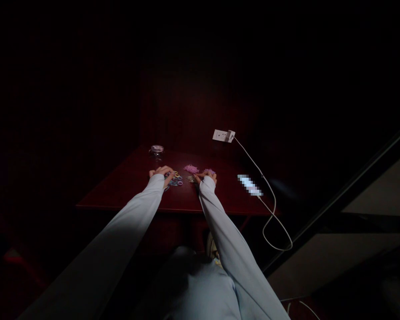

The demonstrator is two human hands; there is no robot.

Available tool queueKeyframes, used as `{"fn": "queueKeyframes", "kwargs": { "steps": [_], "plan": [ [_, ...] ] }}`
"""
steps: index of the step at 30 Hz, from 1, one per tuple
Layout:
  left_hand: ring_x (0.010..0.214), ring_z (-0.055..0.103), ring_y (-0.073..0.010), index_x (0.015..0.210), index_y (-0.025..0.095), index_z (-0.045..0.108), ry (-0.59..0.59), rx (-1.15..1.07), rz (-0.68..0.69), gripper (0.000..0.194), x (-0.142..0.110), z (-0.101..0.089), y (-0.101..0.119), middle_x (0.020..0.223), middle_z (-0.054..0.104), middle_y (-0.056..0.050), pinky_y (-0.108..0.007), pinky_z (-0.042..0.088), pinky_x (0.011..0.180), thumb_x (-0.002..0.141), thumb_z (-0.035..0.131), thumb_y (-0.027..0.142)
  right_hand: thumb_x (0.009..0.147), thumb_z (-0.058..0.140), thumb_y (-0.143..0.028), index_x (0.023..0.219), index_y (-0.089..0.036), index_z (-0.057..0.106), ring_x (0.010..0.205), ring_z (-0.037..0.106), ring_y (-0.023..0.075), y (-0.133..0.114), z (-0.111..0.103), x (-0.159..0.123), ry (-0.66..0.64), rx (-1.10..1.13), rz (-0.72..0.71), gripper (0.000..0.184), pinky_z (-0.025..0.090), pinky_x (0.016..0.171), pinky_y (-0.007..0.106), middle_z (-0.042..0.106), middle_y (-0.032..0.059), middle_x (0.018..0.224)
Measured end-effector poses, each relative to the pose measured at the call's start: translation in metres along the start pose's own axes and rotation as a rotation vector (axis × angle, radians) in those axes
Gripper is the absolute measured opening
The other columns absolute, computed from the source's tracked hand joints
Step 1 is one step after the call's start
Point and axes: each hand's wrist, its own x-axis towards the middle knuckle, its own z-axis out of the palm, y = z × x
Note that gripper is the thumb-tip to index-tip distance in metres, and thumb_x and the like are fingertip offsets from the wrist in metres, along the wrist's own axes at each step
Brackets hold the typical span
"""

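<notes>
My left hand [162,172] rests at the left side of a loose pile of small coloured rings [178,181], which look like hair ties in blue, purple and yellow. Its fingers are bent down and drawn together at the pile; whatever lies between the tips is hidden. My right hand [208,177] is beside a small beige heap [190,178], thumb and forefinger pinched toward it. What the pinch holds is too small to make out. Behind the hands lie a pink pile [191,169] and a purple-pink pile [209,171], the latter partly covered by my right hand.
A clear jar with a pinkish lid [157,149] stands at the back left of the dark red table [120,191]. A blurred-out phone [250,185] lies at right, its white cable [274,195] running to a charger in the wall socket [223,135] and looping past the table edge.
</notes>
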Motion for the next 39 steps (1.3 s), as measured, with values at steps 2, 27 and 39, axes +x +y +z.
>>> {"fn": "queueKeyframes", "kwargs": {
  "steps": [2,27,39],
  "plan": [
    [0.102,0.065,-0.0225,0.082,0.026,0.074,0.041,-0.003,-0.006,0.022,-0.002,0.000,0.004,0.100,0.079,0.001,-0.044,0.031,0.098,0.097,0.059,0.026,0.103,0.060,-0.042,0.113,-0.027,0.084,0.126,0.048,0.0283,-0.002,-0.002,-0.001,0.014,0.018,0.064,0.030,0.037,0.104,0.038,0.070,0.0066,0.130],
    [0.105,0.066,-0.0227,0.081,0.026,0.074,0.036,0.022,-0.027,0.021,-0.004,-0.004,0.011,0.103,0.079,0.001,-0.042,0.032,0.096,0.096,0.059,0.026,0.106,0.040,-0.030,0.124,-0.018,0.080,0.126,0.063,0.0294,-0.005,-0.011,-0.004,-0.064,-0.150,0.202,0.045,0.048,0.101,0.036,0.076,0.0162,0.121],
    [0.104,0.067,-0.0237,0.080,0.025,0.073,0.041,0.018,-0.041,0.019,-0.005,-0.007,0.017,0.102,0.079,0.000,-0.045,0.034,0.099,0.095,0.062,0.023,0.107,0.037,-0.029,0.123,-0.027,0.081,0.125,0.067,0.0230,-0.004,-0.018,-0.005,-0.148,-0.101,0.132,0.047,0.047,0.110,0.034,0.079,0.0073,0.121]
  ]
}}
